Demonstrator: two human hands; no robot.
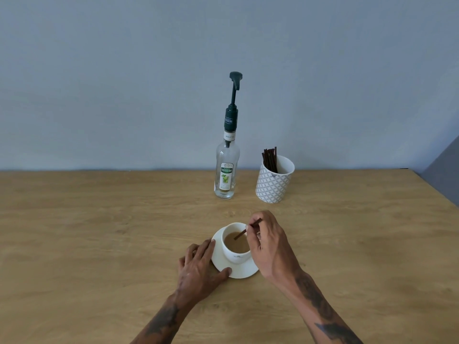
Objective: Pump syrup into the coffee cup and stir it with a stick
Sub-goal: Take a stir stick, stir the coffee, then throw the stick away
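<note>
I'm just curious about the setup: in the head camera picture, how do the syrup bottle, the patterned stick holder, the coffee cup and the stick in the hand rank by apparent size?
Largest to smallest:
1. syrup bottle, tallest with its pump
2. patterned stick holder
3. coffee cup, though it sits nearer the camera, so this order is unsure
4. stick, held by the right hand

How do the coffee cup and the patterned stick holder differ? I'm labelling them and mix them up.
The coffee cup is plain white; the stick holder bears a grey lattice pattern. The cup sits on a saucer; the holder stands straight on the table. The cup holds milky coffee and one stick; the holder holds many. Both stand upright.
</note>
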